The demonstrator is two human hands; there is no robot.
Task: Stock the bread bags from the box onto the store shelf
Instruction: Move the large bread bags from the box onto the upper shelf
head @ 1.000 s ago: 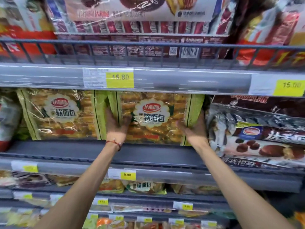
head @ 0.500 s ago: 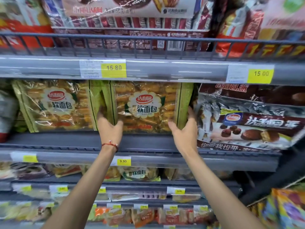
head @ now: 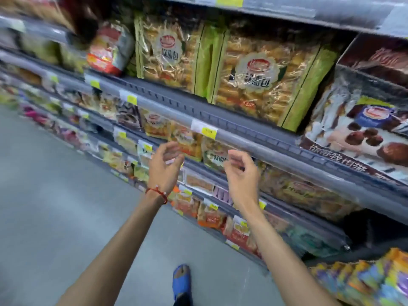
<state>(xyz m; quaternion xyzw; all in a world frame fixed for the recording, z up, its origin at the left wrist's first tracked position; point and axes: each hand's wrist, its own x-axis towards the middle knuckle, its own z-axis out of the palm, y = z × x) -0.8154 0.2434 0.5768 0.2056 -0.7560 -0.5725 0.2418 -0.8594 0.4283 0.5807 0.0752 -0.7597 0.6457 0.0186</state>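
Both hands are empty right here. The left hand [head: 165,164] sits around the middle of the frame, fingers loosely curled around nothing, with a red string bracelet [head: 157,192] on the wrist. The right hand [head: 241,173] is just to the right of it, same deal, relaxed and holding nothing. Neither one touches any package. They hang in the air in front of the small snack packs [head: 187,140] stocked lower down, which are too blurry to read. The bread is up on the shelf [head: 176,96] in the upper middle of the frame: the left bread bag [head: 170,51] and the right bread bag [head: 269,85] stand upright side by side, edges right up against each other. They're clear plastic with green side stripes and a round red-and-white logo on the front, golden bread showing through. Both sit back a bit from the shelf's front edge, well above the hands. A yellow price tag [head: 208,130] is on the rail below the right one. Right of the bags there are dark chocolate cake packs [head: 371,138], and to the left a red and white bag [head: 108,51]. Grey floor [head: 55,206] fills the left of the frame, and a blue shoe [head: 181,281] pokes in at bottom centre. The whole view is tilted and smeary.
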